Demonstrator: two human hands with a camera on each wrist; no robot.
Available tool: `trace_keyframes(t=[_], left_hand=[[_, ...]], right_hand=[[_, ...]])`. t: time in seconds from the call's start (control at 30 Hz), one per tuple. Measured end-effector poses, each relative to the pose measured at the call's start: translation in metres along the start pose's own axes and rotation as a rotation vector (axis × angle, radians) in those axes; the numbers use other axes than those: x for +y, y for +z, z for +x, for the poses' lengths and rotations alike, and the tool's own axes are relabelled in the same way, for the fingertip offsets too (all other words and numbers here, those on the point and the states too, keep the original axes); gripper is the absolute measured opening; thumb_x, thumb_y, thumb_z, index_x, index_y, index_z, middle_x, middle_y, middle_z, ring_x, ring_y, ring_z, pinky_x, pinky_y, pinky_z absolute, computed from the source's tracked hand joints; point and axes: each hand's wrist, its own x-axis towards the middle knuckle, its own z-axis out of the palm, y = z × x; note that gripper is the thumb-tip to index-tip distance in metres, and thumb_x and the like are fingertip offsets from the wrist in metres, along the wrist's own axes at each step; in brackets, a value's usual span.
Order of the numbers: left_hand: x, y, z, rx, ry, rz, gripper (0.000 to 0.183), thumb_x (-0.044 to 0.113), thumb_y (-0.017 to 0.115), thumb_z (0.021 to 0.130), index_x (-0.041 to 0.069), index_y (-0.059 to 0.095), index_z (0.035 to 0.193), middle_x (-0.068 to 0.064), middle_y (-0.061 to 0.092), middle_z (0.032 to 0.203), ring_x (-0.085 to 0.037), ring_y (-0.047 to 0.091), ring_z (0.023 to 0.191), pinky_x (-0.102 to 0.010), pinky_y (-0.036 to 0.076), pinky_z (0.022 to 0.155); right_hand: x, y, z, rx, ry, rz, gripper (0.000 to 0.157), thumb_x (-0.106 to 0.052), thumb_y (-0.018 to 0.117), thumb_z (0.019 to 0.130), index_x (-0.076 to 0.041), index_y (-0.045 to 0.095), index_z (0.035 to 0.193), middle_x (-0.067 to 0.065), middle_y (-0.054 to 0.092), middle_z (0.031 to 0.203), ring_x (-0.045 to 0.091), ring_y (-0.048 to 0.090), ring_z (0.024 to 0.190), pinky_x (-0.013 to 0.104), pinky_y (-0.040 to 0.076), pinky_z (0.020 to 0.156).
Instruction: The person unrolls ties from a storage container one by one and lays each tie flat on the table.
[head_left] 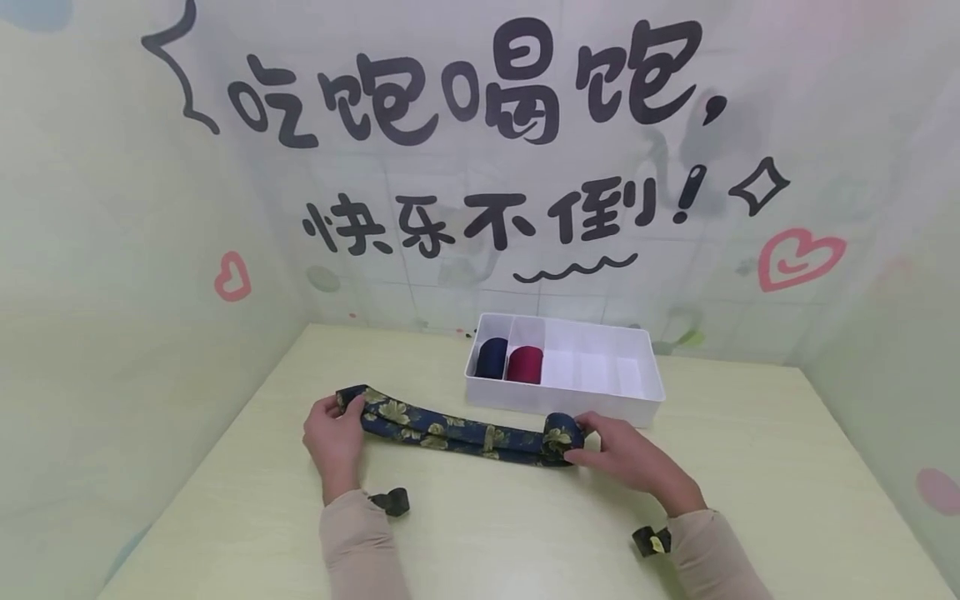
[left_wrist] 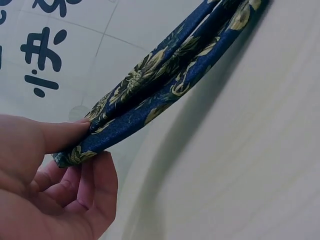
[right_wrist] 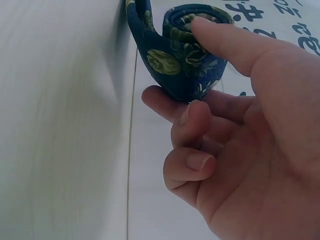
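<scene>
A dark blue necktie (head_left: pixel 457 432) with yellowish flowers stretches between both hands, lifted off the table in the left wrist view. Its right end is wound into a roll (head_left: pixel 561 433), and the rest runs folded lengthwise to the left. My left hand (head_left: pixel 335 446) pinches the flat left end between thumb and fingers; the left wrist view shows the thumb (left_wrist: pixel 65 135) on top. With thumb and fingers, my right hand (head_left: pixel 630 454) grips the roll. In the right wrist view the spiral of the rolled tie (right_wrist: pixel 192 55) faces the camera, under the thumb.
Behind the tie stands a white divided box (head_left: pixel 495 392). A navy roll (head_left: pixel 492 358) and a dark red roll (head_left: pixel 526 364) sit in its two left compartments. The pale tabletop (head_left: pixel 465 533) meets a printed curtain (head_left: pixel 405 292) at the back and sides.
</scene>
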Motion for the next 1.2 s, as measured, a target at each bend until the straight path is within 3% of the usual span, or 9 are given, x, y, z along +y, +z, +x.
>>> trace_keyframes(t=[0.27, 0.53, 0.77, 0.9, 1.0, 1.2], left_hand=[[-0.008, -0.004, 0.003, -0.022, -0.017, 0.040, 0.048, 0.033, 0.061, 0.092, 0.003, 0.052, 0.129, -0.019, 0.060, 0.116, -0.034, 0.057, 0.103, -0.045, 0.046, 0.088], [-0.006, 0.001, 0.004, -0.050, -0.007, 0.058, 0.046, 0.027, 0.058, 0.094, 0.002, 0.049, 0.132, -0.020, 0.056, 0.120, -0.035, 0.055, 0.107, -0.047, 0.044, 0.090], [-0.002, 0.004, 0.003, 0.016, 0.024, -0.006, 0.042, 0.015, 0.059, 0.091, 0.003, 0.049, 0.129, -0.022, 0.040, 0.131, -0.035, 0.045, 0.113, -0.046, 0.040, 0.094], [0.001, 0.004, 0.003, 0.053, 0.019, -0.031, 0.040, 0.011, 0.059, 0.089, 0.006, 0.050, 0.128, -0.020, 0.035, 0.133, -0.032, 0.045, 0.107, -0.042, 0.042, 0.089], [0.001, 0.007, 0.003, 0.008, 0.045, -0.011, 0.038, 0.014, 0.061, 0.090, 0.007, 0.052, 0.126, -0.017, 0.044, 0.127, -0.030, 0.049, 0.102, -0.040, 0.043, 0.086], [-0.001, 0.018, -0.001, -0.163, 0.111, 0.096, 0.032, 0.022, 0.062, 0.090, 0.008, 0.058, 0.119, -0.012, 0.059, 0.109, -0.028, 0.056, 0.099, -0.040, 0.044, 0.085]], right_hand=[[-0.002, 0.008, 0.001, -0.004, 0.016, -0.039, 0.051, -0.046, 0.068, 0.084, -0.014, 0.059, 0.123, 0.000, 0.066, 0.113, 0.013, 0.061, 0.104, 0.038, 0.050, 0.088], [-0.003, 0.007, 0.000, 0.009, 0.018, -0.062, 0.051, -0.039, 0.070, 0.084, -0.009, 0.059, 0.124, 0.003, 0.064, 0.119, 0.018, 0.059, 0.110, 0.042, 0.048, 0.094], [-0.008, 0.002, 0.000, 0.015, 0.011, -0.052, 0.056, -0.035, 0.072, 0.083, -0.008, 0.056, 0.129, 0.003, 0.060, 0.123, 0.018, 0.057, 0.112, 0.042, 0.047, 0.095], [-0.012, -0.002, 0.000, 0.026, -0.008, -0.042, 0.059, -0.037, 0.072, 0.084, -0.008, 0.053, 0.131, 0.005, 0.060, 0.124, 0.020, 0.057, 0.113, 0.041, 0.048, 0.094], [-0.014, -0.004, 0.001, 0.034, -0.008, -0.030, 0.060, -0.038, 0.072, 0.083, -0.008, 0.053, 0.132, 0.005, 0.060, 0.124, 0.021, 0.057, 0.113, 0.042, 0.048, 0.094], [-0.016, 0.004, 0.008, 0.038, -0.021, -0.112, 0.065, -0.044, 0.075, 0.079, -0.011, 0.054, 0.131, 0.000, 0.058, 0.122, 0.016, 0.057, 0.112, 0.039, 0.047, 0.096]])
